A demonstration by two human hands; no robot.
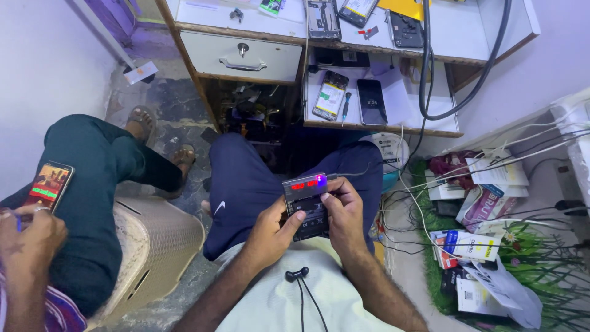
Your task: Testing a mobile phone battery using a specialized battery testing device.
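desk (455, 27) | phones (323, 18) | shelf (399, 123) | opened phone (330, 94), screwdriver (346, 104), dark phone (372, 101)

Matt black plastic tester (305, 206) with glowing display, painted wooden desk (455, 27), metal drawer handle (242, 65), woven plastic stool (157, 243)

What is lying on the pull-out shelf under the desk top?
On the shelf: an opened phone, a screwdriver, a dark phone and white paper. Its back is hidden in shadow.
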